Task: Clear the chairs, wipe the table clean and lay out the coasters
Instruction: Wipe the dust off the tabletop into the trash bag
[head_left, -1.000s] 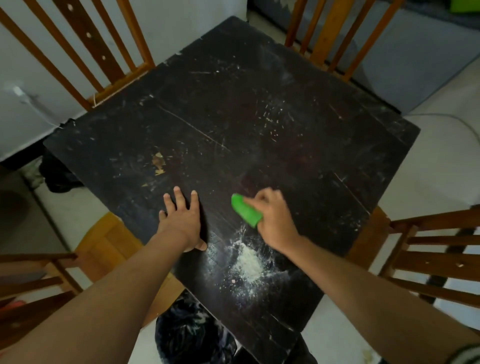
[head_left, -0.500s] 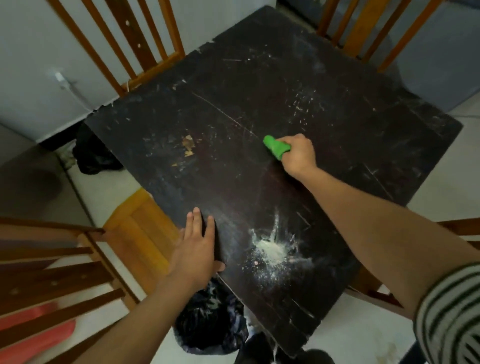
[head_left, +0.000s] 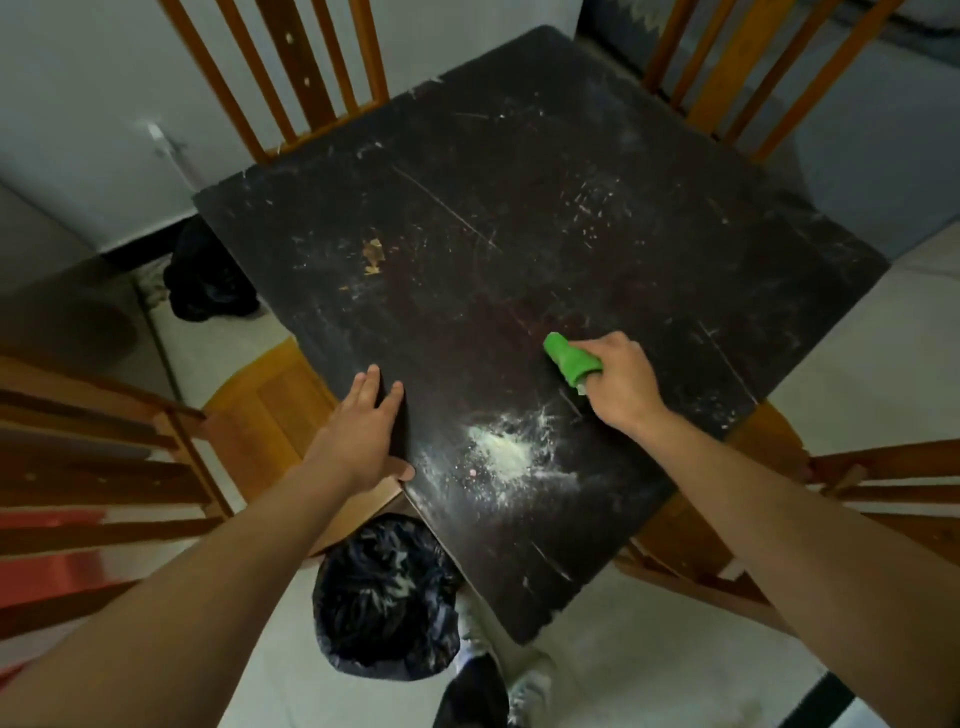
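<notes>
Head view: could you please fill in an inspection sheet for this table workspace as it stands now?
Surface: dark table, scratched and specked; white powder pile near its near corner.
Job's things: green tool, in hand; coasters, nothing seen.
Clutter: black bin bag on the floor by the near corner.
Hands: left hand flat at the table edge; right hand grips the green tool.
Cables: white cable at the wall.
Surroundings: wooden chairs around the table; pale floor.
</notes>
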